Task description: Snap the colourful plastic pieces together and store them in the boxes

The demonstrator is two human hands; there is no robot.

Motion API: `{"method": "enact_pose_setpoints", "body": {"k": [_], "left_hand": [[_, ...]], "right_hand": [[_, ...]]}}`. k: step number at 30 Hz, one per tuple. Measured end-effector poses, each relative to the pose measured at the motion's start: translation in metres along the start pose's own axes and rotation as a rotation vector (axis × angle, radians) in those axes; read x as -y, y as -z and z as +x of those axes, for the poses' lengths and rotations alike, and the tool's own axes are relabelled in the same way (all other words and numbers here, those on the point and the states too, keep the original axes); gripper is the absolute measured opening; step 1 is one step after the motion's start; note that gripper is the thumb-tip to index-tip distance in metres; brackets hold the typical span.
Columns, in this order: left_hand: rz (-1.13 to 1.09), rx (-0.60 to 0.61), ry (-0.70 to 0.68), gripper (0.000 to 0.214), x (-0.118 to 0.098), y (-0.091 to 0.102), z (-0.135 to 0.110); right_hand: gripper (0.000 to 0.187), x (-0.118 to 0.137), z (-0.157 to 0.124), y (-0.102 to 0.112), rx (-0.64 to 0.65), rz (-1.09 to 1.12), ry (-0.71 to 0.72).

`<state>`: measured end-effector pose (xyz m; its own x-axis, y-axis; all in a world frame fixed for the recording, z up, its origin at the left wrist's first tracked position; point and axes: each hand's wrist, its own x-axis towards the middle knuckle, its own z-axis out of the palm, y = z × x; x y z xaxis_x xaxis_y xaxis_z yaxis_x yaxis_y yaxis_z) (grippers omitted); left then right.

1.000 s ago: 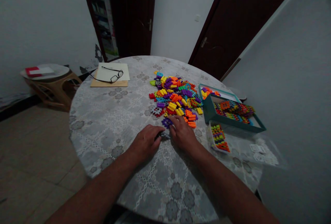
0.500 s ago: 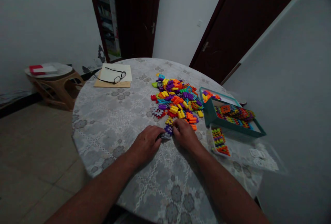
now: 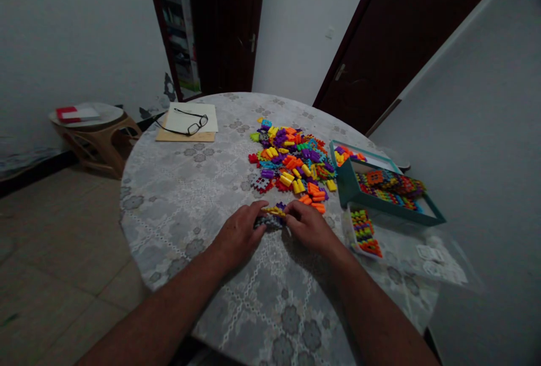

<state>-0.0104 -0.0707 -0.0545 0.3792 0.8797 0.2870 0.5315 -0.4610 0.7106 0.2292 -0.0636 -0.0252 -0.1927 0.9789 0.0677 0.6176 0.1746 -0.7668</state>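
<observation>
Yellow piece (image 3: 274,211) now drawn in, pinched by right hand (image 3: 309,225) against grey pieces (image 3: 270,222) held by left hand (image 3: 240,232); both seemingly being gathered.

From my end of the head camera, I'd call this a home — a lived-in room, though I can't tell which one. I see a round table (image 3: 146,169) under a grey flower-patterned tablecloth (image 3: 177,186), black-framed eyeglasses (image 3: 193,129) lying on a sheet of paper (image 3: 209,111), and a heap of interlocking plastic toy pieces (image 3: 291,160). Two dark doors (image 3: 376,28) with lever handles (image 3: 340,72) stand in pale walls (image 3: 67,28) — household ones, by their look — and packed shelves (image 3: 177,39) show left of the farther one. A brown stool (image 3: 93,142) stands on a tiled floor (image 3: 54,253) near a wall with dark, worn patches (image 3: 169,87).
</observation>
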Motion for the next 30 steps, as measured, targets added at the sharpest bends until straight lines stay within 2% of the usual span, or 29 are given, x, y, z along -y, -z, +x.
{"method": "enact_pose_setpoints", "body": {"k": [4,6,15,23,30], "left_hand": [[0.030,0.010,-0.053,0.023,-0.004,0.006,0.001],[0.019,0.005,-0.068,0.019,-0.007,0.009,0.001],[0.042,-0.036,-0.134,0.029,-0.002,0.008,-0.002],[0.087,-0.027,-0.168,0.032,0.004,0.008,-0.002],[0.106,-0.016,-0.191,0.033,0.009,0.006,-0.002]], "right_hand": [[0.010,0.006,-0.005,0.007,0.084,-0.116,0.035],[0.011,0.007,-0.005,0.010,0.120,-0.132,0.051],[0.010,0.006,-0.006,0.005,0.133,-0.216,0.186],[0.009,0.008,-0.007,0.000,0.182,-0.244,0.159],[0.018,0.016,-0.007,-0.001,0.204,-0.249,0.170]]}}
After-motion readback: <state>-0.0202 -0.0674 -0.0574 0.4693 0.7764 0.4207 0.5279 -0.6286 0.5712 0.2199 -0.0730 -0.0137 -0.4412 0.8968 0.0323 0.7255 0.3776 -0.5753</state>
